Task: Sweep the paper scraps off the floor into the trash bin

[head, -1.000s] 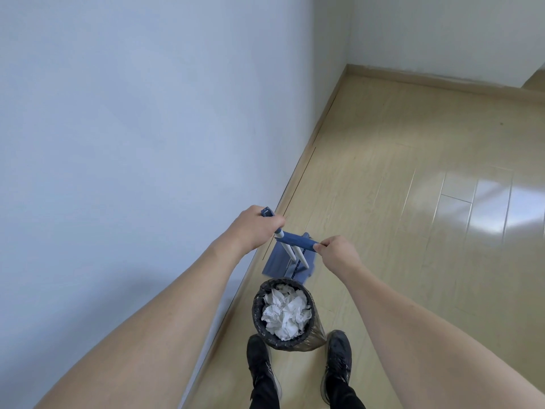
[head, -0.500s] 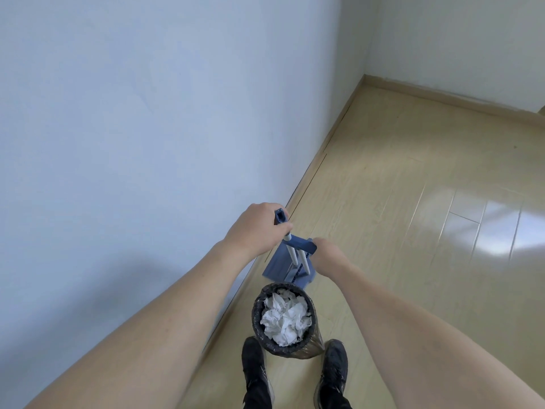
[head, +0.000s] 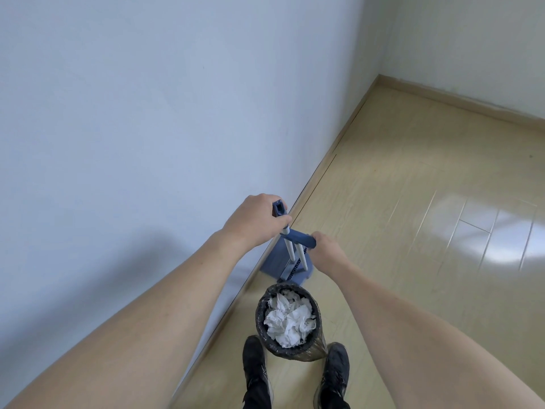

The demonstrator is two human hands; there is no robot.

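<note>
A small trash bin [head: 318, 351] lined with a black bag stands on the floor between my shoes, filled with crumpled white paper scraps [head: 290, 321]. Just beyond it, against the wall, stand a blue dustpan [head: 275, 261] and a broom with white poles. My left hand [head: 253, 221] grips the blue top of the broom handle [head: 278, 208]. My right hand [head: 326, 250] holds the blue dustpan handle [head: 299, 239]. No scraps show on the floor.
A pale blue wall [head: 147, 128] fills the left side, with a baseboard running to the far corner. Glossy wooden floor [head: 427, 216] stretches to the right and ahead. My black shoes [head: 255, 364] flank the bin.
The two handles have come upright and closer together by the wall. My left hand rose on the broom handle, and my view turned left toward the wall.
</note>
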